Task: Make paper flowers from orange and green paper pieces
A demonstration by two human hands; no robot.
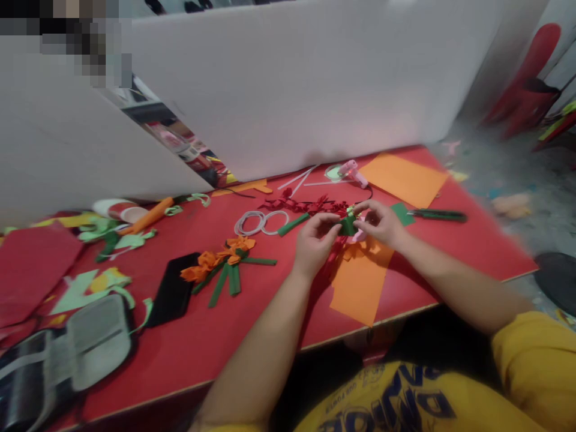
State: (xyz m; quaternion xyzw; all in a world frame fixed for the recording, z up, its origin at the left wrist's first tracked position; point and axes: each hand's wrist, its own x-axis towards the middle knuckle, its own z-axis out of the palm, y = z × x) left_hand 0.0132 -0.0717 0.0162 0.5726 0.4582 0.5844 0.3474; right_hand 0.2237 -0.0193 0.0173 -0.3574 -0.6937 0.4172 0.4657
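A small green paper piece (347, 227) is pinched between my two hands above the red table. My left hand (315, 240) grips its left side with thumb and fingertips. On the other side my right hand (380, 223) pinches it near the top, where a pale green bit shows. Just behind lie red paper flowers (321, 203). Beneath my hands is an orange paper sheet (362, 282) with cut orange pieces. Orange paper flowers with green stems (234, 252) rest left of my left hand, near a rolled green strip (293, 224).
A pink glue gun (353, 173) sits at the back, beside white sticks. To the right are a cutter knife (438, 215), a green paper (402, 213) and orange sheets (405, 180). A black phone (174, 289), an open case (99, 342) and paper scraps occupy the left. White partitions (292, 90) stand behind.
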